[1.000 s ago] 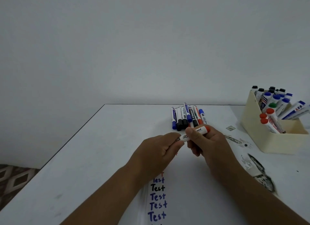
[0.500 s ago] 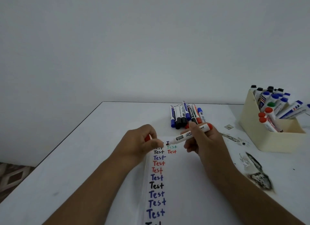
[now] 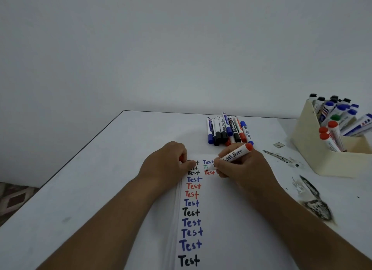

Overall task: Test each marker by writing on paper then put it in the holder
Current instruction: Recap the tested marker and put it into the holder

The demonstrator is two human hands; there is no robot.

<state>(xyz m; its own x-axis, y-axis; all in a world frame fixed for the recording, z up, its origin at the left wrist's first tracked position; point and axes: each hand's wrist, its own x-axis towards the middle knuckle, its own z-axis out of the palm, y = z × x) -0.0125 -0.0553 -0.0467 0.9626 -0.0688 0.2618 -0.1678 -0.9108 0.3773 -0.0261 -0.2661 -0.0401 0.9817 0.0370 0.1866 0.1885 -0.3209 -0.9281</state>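
Observation:
My right hand [image 3: 244, 167] grips a white marker [image 3: 234, 155] with a red end, tip pointing down-left at the paper [image 3: 217, 213] beside a red "Test". My left hand [image 3: 168, 163] rests on the paper's top left corner, fingers curled round a red cap [image 3: 181, 159] that barely shows. A row of capped markers [image 3: 227, 131] lies just beyond my hands. The cream holder [image 3: 330, 159] stands at the right, filled with several markers.
The white table [image 3: 104, 169] has its left edge running diagonally, with patterned floor beyond. Dark scuffed patches [image 3: 314, 199] mark the surface between the paper and the holder. A plain wall rises behind.
My hands pulled the red cap off and moved apart. The left hand settled on the paper's corner with the cap; the right lowered the marker tip to the paper.

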